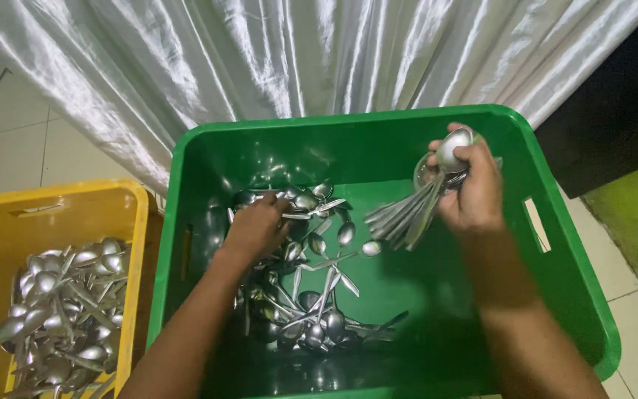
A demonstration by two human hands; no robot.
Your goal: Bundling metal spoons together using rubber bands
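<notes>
White curtain [260, 66] behind green crate [208, 148]

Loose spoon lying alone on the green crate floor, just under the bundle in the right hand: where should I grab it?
Take the lone spoon by its thin handle, coming from above with the left hand; the handle points left toward it, clear of the pile.

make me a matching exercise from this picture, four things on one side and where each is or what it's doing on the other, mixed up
Things:
1. right hand
2. left hand
3. yellow crate
4. green crate

States:
A. stands at the left with a heap of spoons in it
B. grips a bundle of spoons
C. reaches into loose spoons on the crate floor
D. stands in the middle, in front of a white curtain

Pairs: 1-B, 2-C, 3-A, 4-D
</notes>
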